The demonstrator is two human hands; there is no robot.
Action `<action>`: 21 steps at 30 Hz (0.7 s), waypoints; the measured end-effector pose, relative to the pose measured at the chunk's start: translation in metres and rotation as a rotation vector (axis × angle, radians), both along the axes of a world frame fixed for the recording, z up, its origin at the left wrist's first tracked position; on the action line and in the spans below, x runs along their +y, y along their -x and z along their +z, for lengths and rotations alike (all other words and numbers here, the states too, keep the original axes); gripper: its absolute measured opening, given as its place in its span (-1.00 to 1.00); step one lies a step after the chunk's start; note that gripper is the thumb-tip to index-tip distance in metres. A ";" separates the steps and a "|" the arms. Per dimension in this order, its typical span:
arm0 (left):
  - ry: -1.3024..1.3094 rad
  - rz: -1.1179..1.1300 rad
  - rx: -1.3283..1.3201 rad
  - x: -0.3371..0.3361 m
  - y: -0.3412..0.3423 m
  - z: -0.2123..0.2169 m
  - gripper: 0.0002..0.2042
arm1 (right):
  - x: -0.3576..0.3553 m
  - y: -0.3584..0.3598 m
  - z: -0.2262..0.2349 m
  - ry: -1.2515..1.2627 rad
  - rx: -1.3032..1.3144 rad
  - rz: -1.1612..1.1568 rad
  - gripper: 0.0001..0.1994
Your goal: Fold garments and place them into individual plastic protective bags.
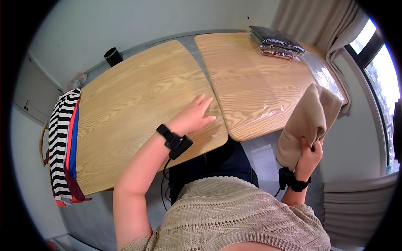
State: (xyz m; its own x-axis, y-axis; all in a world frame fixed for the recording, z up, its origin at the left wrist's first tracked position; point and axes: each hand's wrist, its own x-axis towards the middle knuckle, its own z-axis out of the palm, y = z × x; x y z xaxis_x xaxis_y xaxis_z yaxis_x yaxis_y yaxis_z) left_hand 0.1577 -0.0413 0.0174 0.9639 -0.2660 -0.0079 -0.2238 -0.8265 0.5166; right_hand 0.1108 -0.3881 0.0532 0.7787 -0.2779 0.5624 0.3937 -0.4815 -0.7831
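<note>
My right hand (pixel 309 160) is closed on a folded beige knit garment (pixel 307 119), held up at the right, beyond the near edge of the right-hand table. The cloth rises above my fist and droops to both sides. Over the left table, close to the gap between the tables, my left hand (pixel 193 116) has its fingers spread and holds nothing. A clear plastic bag (pixel 268 109) lies flat on the right table (pixel 226 62), near the beige garment.
Several folded garments in clear plastic (pixel 277 42) are stacked at the far right. Striped, red and blue clothes (pixel 63 138) hang over the left edge of the left table (pixel 138 96). Behind it stands a black bin (pixel 113 57). Curtains (pixel 318 23) and a window border the right side.
</note>
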 end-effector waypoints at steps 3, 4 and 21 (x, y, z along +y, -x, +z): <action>-0.288 0.021 0.096 -0.009 -0.019 -0.015 -0.33 | 0.000 -0.005 -0.004 -0.020 0.035 -0.036 -0.86; -0.293 0.030 0.096 -0.008 -0.020 -0.017 -0.33 | -0.001 -0.007 -0.007 -0.019 0.038 -0.033 -0.85; -0.297 0.697 0.286 0.121 0.214 -0.005 -0.34 | 0.050 -0.037 -0.026 0.046 0.077 0.311 -0.82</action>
State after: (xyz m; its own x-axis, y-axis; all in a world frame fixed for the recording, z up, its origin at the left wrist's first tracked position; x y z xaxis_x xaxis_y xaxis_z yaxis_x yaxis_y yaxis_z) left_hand -0.0567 0.0801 0.0122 0.8575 0.4470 -0.2547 0.5005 -0.8392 0.2126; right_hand 0.1477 -0.3378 0.0274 0.8632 0.0045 0.5049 0.4680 -0.3825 -0.7967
